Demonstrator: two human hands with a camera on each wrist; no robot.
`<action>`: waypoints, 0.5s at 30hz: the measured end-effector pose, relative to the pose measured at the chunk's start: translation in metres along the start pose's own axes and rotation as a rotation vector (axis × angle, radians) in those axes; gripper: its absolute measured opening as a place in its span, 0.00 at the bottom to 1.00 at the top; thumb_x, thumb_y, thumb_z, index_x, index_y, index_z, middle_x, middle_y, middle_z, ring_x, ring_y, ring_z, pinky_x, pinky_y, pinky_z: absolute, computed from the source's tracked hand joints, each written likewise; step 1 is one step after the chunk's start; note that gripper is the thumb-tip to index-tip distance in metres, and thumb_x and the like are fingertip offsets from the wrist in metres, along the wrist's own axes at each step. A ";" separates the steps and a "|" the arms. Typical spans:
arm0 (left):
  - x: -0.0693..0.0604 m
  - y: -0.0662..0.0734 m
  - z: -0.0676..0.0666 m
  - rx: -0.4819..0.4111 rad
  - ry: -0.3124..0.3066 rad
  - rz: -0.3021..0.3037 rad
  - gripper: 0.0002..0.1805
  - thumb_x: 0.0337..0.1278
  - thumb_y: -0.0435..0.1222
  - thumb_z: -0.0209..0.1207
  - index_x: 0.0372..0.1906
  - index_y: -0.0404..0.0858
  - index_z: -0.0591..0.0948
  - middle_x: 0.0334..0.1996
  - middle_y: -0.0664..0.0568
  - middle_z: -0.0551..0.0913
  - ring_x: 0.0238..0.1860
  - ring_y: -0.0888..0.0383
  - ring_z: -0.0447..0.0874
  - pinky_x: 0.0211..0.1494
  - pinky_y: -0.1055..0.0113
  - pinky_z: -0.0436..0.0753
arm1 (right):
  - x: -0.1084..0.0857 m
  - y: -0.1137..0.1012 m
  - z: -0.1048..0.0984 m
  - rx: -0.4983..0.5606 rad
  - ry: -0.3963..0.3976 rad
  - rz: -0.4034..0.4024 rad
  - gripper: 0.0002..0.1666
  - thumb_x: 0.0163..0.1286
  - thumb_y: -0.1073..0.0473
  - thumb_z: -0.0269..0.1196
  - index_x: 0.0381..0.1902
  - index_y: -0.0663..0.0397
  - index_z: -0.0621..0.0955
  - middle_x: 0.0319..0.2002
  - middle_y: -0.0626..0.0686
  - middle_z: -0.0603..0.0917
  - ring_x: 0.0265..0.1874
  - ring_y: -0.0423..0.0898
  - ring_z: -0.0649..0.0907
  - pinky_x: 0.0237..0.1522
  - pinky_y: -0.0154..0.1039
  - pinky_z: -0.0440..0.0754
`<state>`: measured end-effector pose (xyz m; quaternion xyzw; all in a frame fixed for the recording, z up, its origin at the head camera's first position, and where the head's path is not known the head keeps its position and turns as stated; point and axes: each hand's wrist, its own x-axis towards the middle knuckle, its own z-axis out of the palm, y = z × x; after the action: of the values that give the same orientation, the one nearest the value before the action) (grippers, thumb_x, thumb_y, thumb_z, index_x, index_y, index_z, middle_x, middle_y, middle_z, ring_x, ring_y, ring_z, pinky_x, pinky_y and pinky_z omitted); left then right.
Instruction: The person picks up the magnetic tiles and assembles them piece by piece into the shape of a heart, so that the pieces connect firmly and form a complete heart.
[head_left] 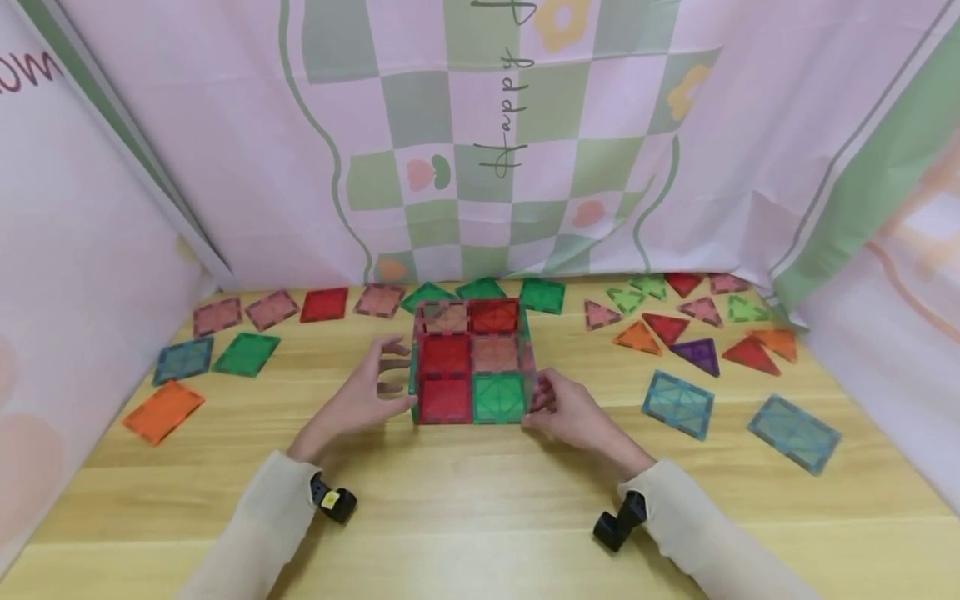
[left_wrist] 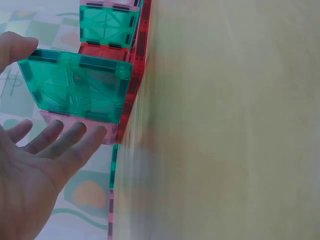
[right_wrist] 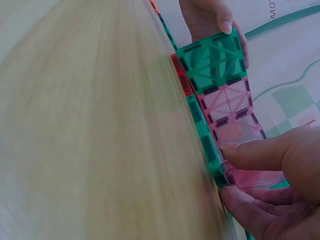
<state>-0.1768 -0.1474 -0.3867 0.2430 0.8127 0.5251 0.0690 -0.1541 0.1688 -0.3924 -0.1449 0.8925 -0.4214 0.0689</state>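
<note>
A box-like build of translucent magnetic tiles (head_left: 446,354) stands mid-table, with a red, pink and green floor and low upright walls. My left hand (head_left: 363,392) is at its left side, fingers spread, the thumb touching the edge of an upright green tile (left_wrist: 75,87) in the left wrist view. At the near right corner my right hand (head_left: 573,412) pinches a pink magnetic tile (right_wrist: 240,132) between thumb and forefinger. Next to that tile lies the edge of the green floor tile (head_left: 498,398). The fingers partly hide the pinched tile.
Loose pink, red and green square tiles (head_left: 324,305) line the back and left. An orange tile (head_left: 163,412) lies at the left edge. Several triangle tiles (head_left: 697,354) are scattered at the back right, with two blue tiles (head_left: 678,404) nearer. A patterned curtain (head_left: 487,108) closes off the back.
</note>
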 end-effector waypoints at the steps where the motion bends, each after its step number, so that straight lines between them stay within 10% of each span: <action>1: 0.000 0.000 0.000 -0.014 0.000 0.000 0.44 0.52 0.28 0.64 0.70 0.33 0.52 0.65 0.37 0.61 0.65 0.37 0.65 0.58 0.51 0.77 | 0.000 0.000 0.000 -0.001 -0.002 -0.001 0.25 0.56 0.66 0.68 0.50 0.67 0.72 0.36 0.56 0.82 0.38 0.47 0.81 0.40 0.40 0.79; 15: -0.001 0.003 0.000 -0.026 -0.078 0.008 0.42 0.60 0.30 0.58 0.74 0.33 0.48 0.73 0.35 0.51 0.70 0.36 0.58 0.62 0.51 0.74 | 0.003 0.002 -0.005 0.017 -0.037 -0.033 0.26 0.53 0.72 0.65 0.51 0.69 0.71 0.37 0.58 0.82 0.39 0.49 0.81 0.39 0.38 0.80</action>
<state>-0.1751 -0.1466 -0.3846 0.2657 0.8016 0.5259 0.1016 -0.1591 0.1730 -0.3906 -0.1668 0.8849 -0.4275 0.0796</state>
